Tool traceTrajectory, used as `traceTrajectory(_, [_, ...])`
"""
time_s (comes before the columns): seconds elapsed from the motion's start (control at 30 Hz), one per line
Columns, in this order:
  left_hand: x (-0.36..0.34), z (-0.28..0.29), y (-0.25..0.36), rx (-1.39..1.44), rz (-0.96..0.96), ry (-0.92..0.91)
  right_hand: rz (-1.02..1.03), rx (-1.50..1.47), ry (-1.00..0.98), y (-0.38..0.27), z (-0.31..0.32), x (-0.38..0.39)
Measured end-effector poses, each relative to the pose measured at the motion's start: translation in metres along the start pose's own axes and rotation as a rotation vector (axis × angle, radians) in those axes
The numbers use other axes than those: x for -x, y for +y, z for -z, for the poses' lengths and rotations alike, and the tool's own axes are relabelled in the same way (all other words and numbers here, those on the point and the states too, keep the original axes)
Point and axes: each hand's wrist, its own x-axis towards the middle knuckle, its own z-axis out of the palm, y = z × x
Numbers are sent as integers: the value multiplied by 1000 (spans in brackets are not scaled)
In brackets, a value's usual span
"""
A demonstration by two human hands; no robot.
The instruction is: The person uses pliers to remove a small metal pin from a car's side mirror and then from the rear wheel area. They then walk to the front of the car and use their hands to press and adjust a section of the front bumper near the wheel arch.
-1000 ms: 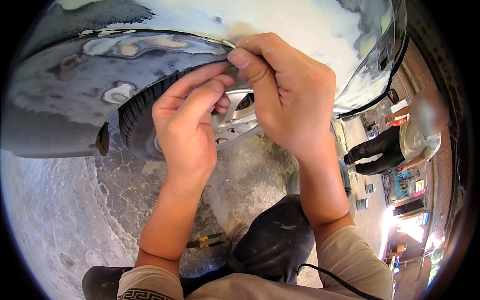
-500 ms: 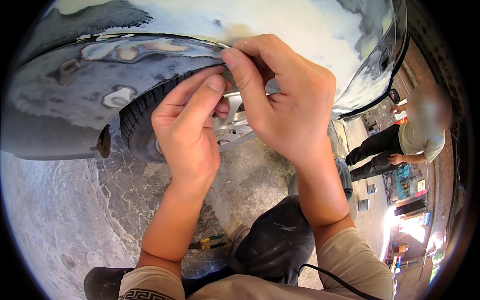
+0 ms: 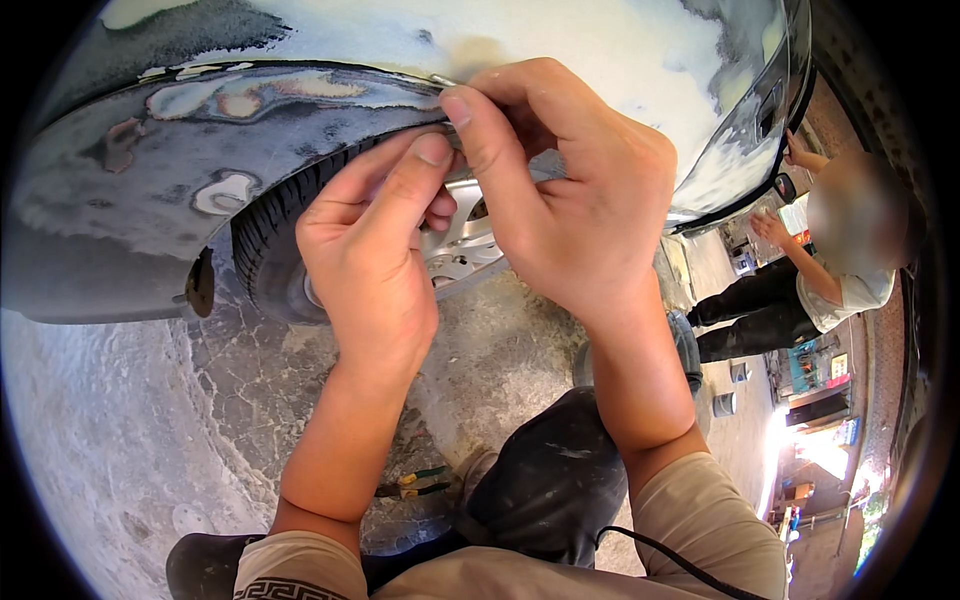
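At the seam between the car's sanded fender [image 3: 230, 135] and the pale filler-covered panel [image 3: 560, 35], my right hand [image 3: 580, 180] is closed in a pinch. A thin silvery piece [image 3: 440, 80] pokes out past its thumb and lies along the seam; its kind cannot be told. Just below, my left hand [image 3: 370, 230] is closed too, thumb against curled fingers, close to the wheel arch lip. Whatever it pinches is hidden. Behind both hands are the black tyre [image 3: 270, 240] and the silver alloy wheel [image 3: 465, 245].
Pliers with yellow-green and black handles [image 3: 415, 483] lie on the cracked concrete floor [image 3: 270, 380] below my left forearm. A dark bucket [image 3: 685, 350] stands beyond my right forearm. A person in a light shirt [image 3: 850, 295] stands by the car at the right.
Both my hands have shifted slightly, with their pinches kept; a bit more of the silvery piece's tip shows. The other person has raised their arms toward the car.
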Motion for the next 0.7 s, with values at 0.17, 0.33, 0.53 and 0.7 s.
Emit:
traceTrajectory(0.17, [2,-4,-3,-31,-8,7,-24,2,6,3,3,2])
traceTrajectory(0.33, [2,-7,-8,-26,-4,3,-44,-34,14,6,5,3])
traceTrajectory(0.53, [1,-11,-13,-20,-19,-17,-73,-62,26,11,8,5])
traceTrajectory(0.7, [1,-14,-17,-27,-35,-30,-59,-74,31,14,11,6])
